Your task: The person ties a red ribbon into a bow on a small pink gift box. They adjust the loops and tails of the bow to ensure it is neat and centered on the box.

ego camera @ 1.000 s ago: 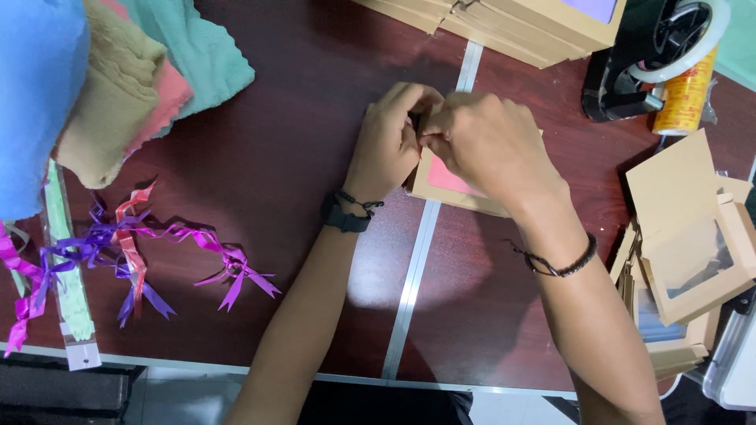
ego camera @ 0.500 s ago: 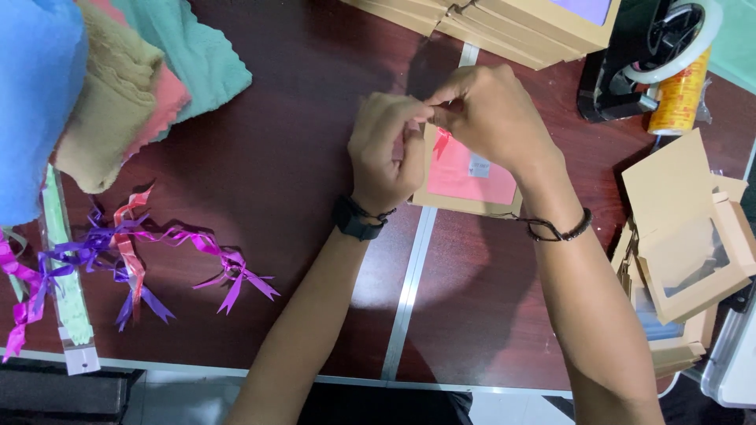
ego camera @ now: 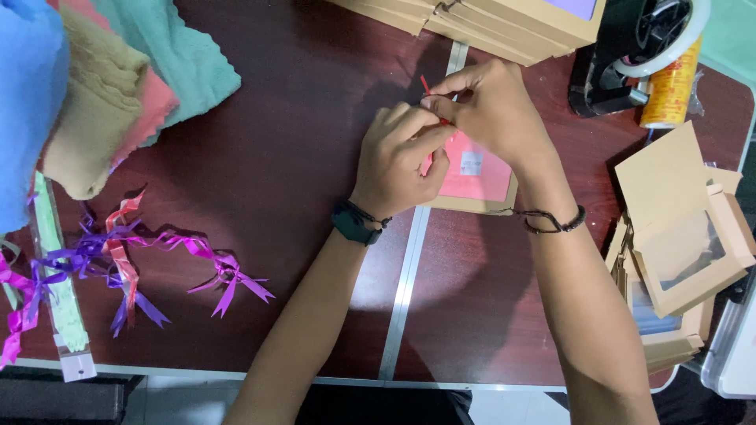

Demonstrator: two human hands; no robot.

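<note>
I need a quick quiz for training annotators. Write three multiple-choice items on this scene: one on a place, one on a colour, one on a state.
1. Where do the ribbon bows lie on the table?
A. left of the hands
B. right of the hands
C. on the boxes

2. What colour is the ribbon pinched between the left hand and right hand?
A. blue
B. red
C. green

3. How does the window box under the hands lie?
A. flat, pink showing
B. upright on edge
C. torn open

Answers: 1 A, the bows lie near the left edge. 2 B, a red strip shows at the fingertips. 3 A, it lies flat with its pink face up.
</note>
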